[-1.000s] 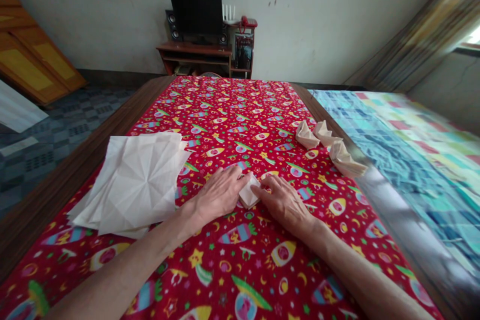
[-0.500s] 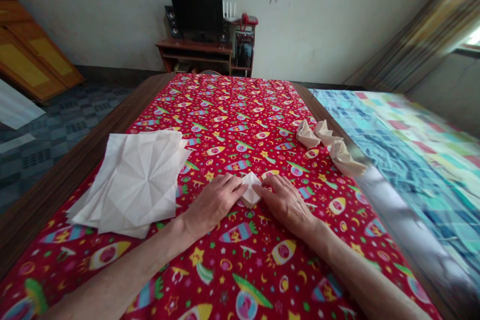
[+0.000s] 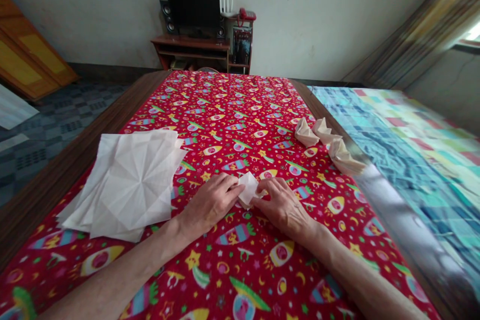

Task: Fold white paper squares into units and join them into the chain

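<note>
A small folded paper (image 3: 247,188), white and roughly diamond-shaped, lies on the red patterned cloth between my hands. My left hand (image 3: 217,197) grips its left corner, the thumb on top and the other fingers curled at the edge. At the right side, my right hand (image 3: 282,206) pinches the edge, thumb low near the bottom corner and index finger bent above it. To the left is a loose stack of creased white paper sheets (image 3: 138,180). Several folded paper pieces, among them a pointed one (image 3: 345,157), stand at the right edge of the cloth.
The red cloth (image 3: 240,260) covers a brown wooden table (image 3: 127,105). A bed (image 3: 405,145) with a blue checked cover adjoins the right side. Beyond the far end stands a desk (image 3: 195,45) with a monitor (image 3: 193,10), speakers and a red telephone (image 3: 246,14).
My right thumb has slid down along the paper's right edge, and that hand's fingers have bent more. The left hand keeps its hold. The view has shifted slightly.
</note>
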### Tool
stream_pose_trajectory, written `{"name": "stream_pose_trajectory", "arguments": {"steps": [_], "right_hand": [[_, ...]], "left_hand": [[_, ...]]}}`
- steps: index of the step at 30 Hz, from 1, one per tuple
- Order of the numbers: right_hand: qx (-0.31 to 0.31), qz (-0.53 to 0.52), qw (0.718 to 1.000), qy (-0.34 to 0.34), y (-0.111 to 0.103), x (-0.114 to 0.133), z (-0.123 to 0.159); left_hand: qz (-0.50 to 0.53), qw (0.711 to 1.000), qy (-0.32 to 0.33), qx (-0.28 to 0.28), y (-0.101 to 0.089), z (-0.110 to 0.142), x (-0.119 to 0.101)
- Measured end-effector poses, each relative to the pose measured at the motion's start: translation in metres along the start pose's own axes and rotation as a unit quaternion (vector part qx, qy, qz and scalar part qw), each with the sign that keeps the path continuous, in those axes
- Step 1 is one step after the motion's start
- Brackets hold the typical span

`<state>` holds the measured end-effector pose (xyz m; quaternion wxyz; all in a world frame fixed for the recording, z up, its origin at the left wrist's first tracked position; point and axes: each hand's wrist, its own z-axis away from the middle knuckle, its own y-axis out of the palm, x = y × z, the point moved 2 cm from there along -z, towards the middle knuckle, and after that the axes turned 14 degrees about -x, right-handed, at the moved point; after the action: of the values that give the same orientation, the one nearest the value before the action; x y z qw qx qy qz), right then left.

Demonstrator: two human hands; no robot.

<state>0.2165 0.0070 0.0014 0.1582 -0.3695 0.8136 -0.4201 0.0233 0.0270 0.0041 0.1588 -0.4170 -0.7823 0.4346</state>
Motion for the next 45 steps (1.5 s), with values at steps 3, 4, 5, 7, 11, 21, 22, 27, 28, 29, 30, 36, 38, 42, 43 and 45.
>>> {"name": "stream_pose_trajectory", "arguments": {"steps": [3,4,5,7,11,21,22,27,28,29,30,36,38,42,43,45], "right_hand": [[0.008,-0.004,1.0,0.013,0.002,0.0,0.0],[0.011,-0.003,1.0,0.018,0.002,0.0,0.0],[0.015,-0.003,1.0,0.022,0.003,0.0,0.0],[0.017,-0.008,0.999,0.027,0.003,-0.001,0.0],[-0.003,-0.022,0.999,0.027,0.0,-0.001,0.001],[-0.027,-0.007,0.999,0.042,0.0,-0.002,0.004],[-0.026,-0.013,0.999,0.035,0.0,-0.002,0.004],[-0.039,-0.044,0.996,0.07,0.002,-0.005,0.002],[-0.037,-0.05,0.994,0.086,0.002,-0.005,0.002],[-0.033,-0.056,0.993,0.103,0.003,-0.005,0.003],[-0.028,-0.064,0.99,0.119,0.003,-0.005,0.003],[-0.01,-0.061,0.972,0.226,0.003,-0.006,0.002],[-0.009,-0.041,0.969,0.244,0.003,-0.006,0.0],[0.012,0.004,0.968,0.252,0.006,-0.006,-0.002],[0.015,0.016,0.968,0.249,0.007,-0.005,-0.002],[0.015,0.044,0.97,0.241,0.008,-0.004,-0.001]], "left_hand": [[-0.029,0.999,0.023,0.009,0.0,0.0,0.0],[-0.034,0.999,0.026,0.01,0.0,0.0,0.0],[-0.037,0.999,0.027,0.011,0.0,0.001,0.0],[-0.041,0.999,0.027,0.013,0.0,0.001,0.0],[-0.049,0.998,0.04,0.015,-0.001,0.001,-0.001],[0.001,0.999,0.04,0.023,0.003,0.002,-0.002],[0.013,0.999,0.034,0.021,0.003,0.002,-0.002],[0.058,0.998,0.003,0.003,0.001,0.005,0.002],[0.064,0.998,-0.009,-0.008,0.002,0.005,0.003],[0.071,0.997,-0.023,-0.021,0.004,0.006,0.005],[0.078,0.996,-0.04,-0.036,0.006,0.006,0.007],[0.098,0.984,-0.134,-0.066,0.019,0.005,0.014],[0.083,0.983,-0.153,-0.053,0.02,0.003,0.014],[0.012,0.985,-0.169,-0.01,0.019,0.0,0.012],[-0.009,0.986,-0.167,0.001,0.019,-0.001,0.012],[-0.051,0.986,-0.156,0.019,0.019,-0.002,0.012]]}}
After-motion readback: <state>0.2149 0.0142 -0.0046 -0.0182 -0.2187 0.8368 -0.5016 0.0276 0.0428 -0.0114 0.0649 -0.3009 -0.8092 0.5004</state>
